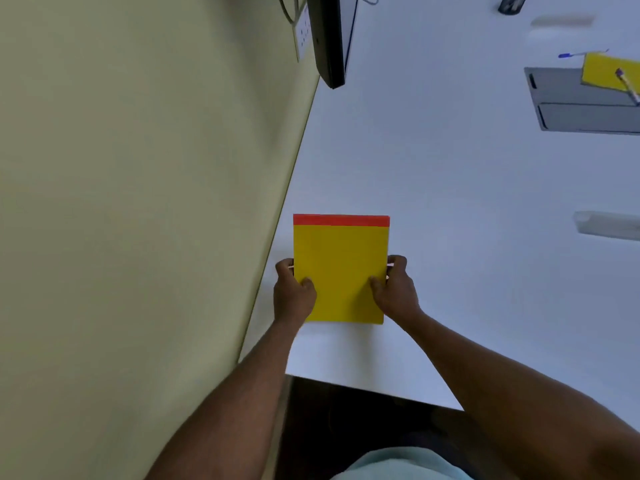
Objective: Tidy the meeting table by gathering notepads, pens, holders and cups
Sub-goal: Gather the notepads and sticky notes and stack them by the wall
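A notepad (341, 271) lies near the worktop (467, 202) front-left corner, just beside the wall (138, 202). Far right behind it, a second notepad (602, 72) carries a pen (627, 85).

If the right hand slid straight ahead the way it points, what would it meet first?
Probably nothing nearby: ahead of the right hand, which grips the yellow notepad, the white table looks bare up to the dark monitor, though depth is unclear.

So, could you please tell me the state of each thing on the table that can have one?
Near yellow notepad: closed, gripped at both side edges.
Left hand: shut on its left edge.
Right hand: shut on its right edge.
Far yellow notepad: lying partly on the grey panel.
Pen: resting across the far notepad.
Blue pen: lying on the white table.
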`<state>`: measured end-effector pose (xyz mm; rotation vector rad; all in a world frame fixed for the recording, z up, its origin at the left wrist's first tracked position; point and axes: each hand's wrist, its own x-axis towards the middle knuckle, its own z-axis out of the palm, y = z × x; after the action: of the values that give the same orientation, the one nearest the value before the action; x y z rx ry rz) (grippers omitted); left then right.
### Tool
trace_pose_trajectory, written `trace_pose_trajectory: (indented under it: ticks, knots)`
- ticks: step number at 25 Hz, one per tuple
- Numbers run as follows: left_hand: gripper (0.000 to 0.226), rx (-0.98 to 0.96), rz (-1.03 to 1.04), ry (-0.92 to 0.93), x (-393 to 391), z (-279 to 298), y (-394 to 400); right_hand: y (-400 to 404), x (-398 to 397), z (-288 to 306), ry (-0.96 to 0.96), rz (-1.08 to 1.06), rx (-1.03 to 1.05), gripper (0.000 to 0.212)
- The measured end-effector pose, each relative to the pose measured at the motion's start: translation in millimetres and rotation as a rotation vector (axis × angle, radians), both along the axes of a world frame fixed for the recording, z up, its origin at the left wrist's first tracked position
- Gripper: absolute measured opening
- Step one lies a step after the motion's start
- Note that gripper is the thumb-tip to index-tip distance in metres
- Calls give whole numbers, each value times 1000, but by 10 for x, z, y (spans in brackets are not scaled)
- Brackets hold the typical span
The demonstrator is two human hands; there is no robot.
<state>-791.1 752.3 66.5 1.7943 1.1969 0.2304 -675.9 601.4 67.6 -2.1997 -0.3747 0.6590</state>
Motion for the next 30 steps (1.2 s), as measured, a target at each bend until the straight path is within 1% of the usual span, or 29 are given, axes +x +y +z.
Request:
trace_pose_trajectory:
  ticks: [2,4,6,8,11,12,13,17,19,21,22,24,26,27,29,30]
  knots:
    - [34,-72,28,76,136,-5,322,214,74,1,117,-45,-11,34]
    - [38,-75,33,152,311,-81,635,437,232,-45,211,-47,-4,30]
    - [47,-23,23,251,468,-168,839,599,380,-104,270,-35,5,31]
    - [55,23,-3,313,509,-211,969,717,447,-118,293,14,9,28]
    - [65,-28,-34,378,627,-309,1000,801,589,-280,394,56,-11,24]
    - [68,-43,-48,378,598,-322,969,783,562,-294,393,80,-24,24]
    - [71,-53,-59,382,607,-344,962,778,566,-311,401,95,-30,25]
    - [74,-38,-63,424,641,-379,947,743,583,-363,405,132,-35,42]
    - [76,-19,-73,462,669,-321,947,682,589,-377,360,136,-51,55]
    - [74,87,-144,488,837,-263,851,533,643,-340,281,94,-71,66]
    - [73,147,-165,487,894,-250,810,515,660,-333,246,112,-82,66]
    - [70,261,-368,415,1209,-184,604,288,771,-264,127,68,-100,59]
    - [66,324,-562,312,1656,-124,277,-27,1008,-156,-2,0,-119,53]
    - [64,338,-606,280,1743,-95,239,-44,1074,-120,-40,10,-113,50]
    - [59,387,-771,196,2168,-18,-95,-399,1371,-15,-129,-76,-115,46]
    - [57,411,-839,195,2361,-24,-205,-540,1520,-17,-153,-120,-108,44]
